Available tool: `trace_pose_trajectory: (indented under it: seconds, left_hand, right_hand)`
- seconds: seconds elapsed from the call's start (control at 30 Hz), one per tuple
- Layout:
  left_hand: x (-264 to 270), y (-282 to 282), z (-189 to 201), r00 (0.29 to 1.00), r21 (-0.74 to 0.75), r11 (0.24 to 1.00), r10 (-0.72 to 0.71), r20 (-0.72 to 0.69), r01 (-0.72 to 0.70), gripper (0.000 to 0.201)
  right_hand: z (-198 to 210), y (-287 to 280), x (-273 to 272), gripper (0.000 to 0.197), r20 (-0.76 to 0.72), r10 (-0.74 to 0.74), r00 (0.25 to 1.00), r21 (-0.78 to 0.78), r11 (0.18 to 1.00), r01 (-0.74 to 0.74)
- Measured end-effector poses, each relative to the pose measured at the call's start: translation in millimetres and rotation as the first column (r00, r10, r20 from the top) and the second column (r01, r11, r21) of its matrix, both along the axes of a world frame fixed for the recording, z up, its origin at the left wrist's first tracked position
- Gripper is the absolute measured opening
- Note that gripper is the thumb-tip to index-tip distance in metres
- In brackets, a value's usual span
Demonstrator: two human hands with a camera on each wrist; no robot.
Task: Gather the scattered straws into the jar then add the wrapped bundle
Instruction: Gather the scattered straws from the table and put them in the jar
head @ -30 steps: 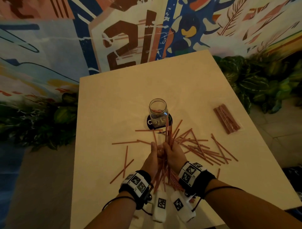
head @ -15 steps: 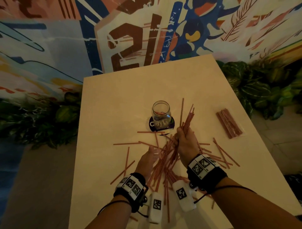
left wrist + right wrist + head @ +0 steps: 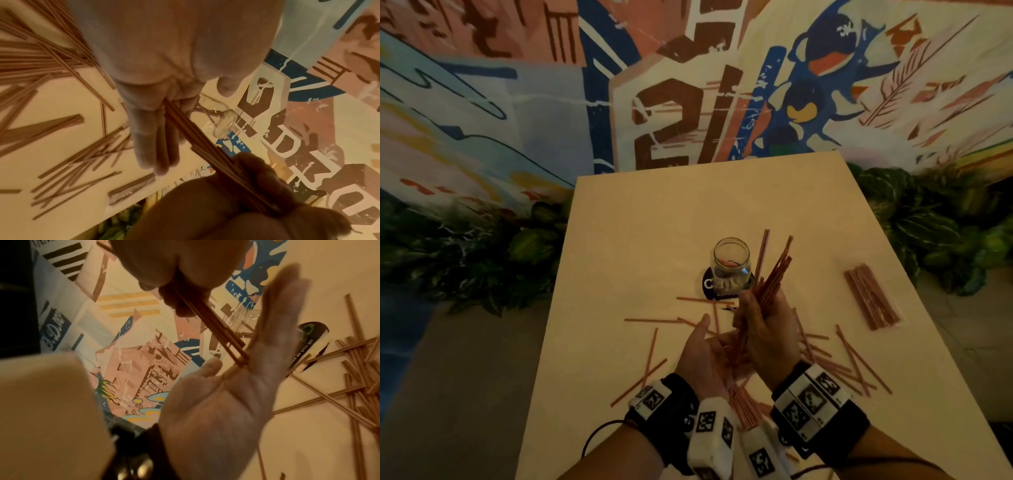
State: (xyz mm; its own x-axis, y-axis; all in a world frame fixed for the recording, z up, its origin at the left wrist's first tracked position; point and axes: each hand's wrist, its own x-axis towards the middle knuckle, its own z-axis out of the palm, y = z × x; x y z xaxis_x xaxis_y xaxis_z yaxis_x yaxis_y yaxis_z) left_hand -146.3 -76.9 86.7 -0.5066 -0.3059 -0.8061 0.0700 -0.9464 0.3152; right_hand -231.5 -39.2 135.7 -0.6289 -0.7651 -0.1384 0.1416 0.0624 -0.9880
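Note:
My right hand (image 3: 765, 320) grips a bunch of thin reddish-brown straws (image 3: 774, 274), which tilts up and right just beside the glass jar (image 3: 731, 265). The jar stands on a dark coaster (image 3: 707, 284) with a few straws inside. My left hand (image 3: 705, 349) is flat with straight fingers, and its palm (image 3: 236, 394) touches the bunch's lower ends (image 3: 240, 360). The wrapped bundle (image 3: 871, 296) lies flat at the table's right. Several loose straws (image 3: 849, 363) lie scattered around both hands.
The pale table (image 3: 654, 222) ends in a painted wall behind and leafy plants (image 3: 935, 233) on both sides. More loose straws (image 3: 650, 353) lie left of my left hand. In the left wrist view the jar (image 3: 224, 123) shows beyond the fingers (image 3: 152, 138).
My left hand has let go of the bunch and flattened against its lower ends. My right hand has lifted the bunch and tilted it right, next to the jar.

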Motion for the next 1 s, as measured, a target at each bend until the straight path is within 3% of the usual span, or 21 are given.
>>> trace_pose_trajectory:
  seconds: [0.2,0.33,0.4,0.47,0.6,0.73,0.83,1.0]
  left_hand:
    - [-2,-3,1,0.981,0.069,0.984,0.167,-0.097,-0.161,0.053]
    - [2,-2,-5,0.981,0.049,0.989,0.144,-0.134,-0.138,0.046]
    - [3,-2,-2,0.986,0.029,0.993,0.119,-0.119,-0.117,0.045]
    - [4,-3,-2,0.987,0.013,0.994,0.112,-0.115,-0.111,0.046]
    - [4,-4,-7,0.983,0.007,0.992,0.129,-0.131,-0.129,0.033]
    - [4,-4,-14,0.982,0.024,0.990,0.138,-0.127,-0.136,0.039]
    - [3,1,-14,0.984,0.027,0.993,0.119,-0.129,-0.117,0.040]
    - [0,1,-18,0.984,0.027,0.990,0.139,-0.113,-0.137,0.030]
  right_hand:
    - [-1,7,4,0.014,0.011,0.137,0.990,-0.042,0.990,-0.137]
    - [-4,10,3,0.011,0.012,0.217,0.976,-0.042,0.976,-0.216]
    - [-4,9,5,0.020,0.041,0.242,0.969,-0.087,0.967,-0.238]
    - [-6,8,5,0.028,0.007,0.234,0.972,-0.087,0.969,-0.232]
    - [-10,8,6,0.016,-0.026,0.217,0.976,-0.036,0.975,-0.217]
    - [-11,6,8,0.011,-0.014,0.225,0.974,0.066,0.972,-0.224]
    - [-14,8,6,0.020,-0.055,0.239,0.969,0.163,0.960,-0.228]
    - [-10,8,4,0.009,0.060,0.182,0.982,0.037,0.982,-0.184]
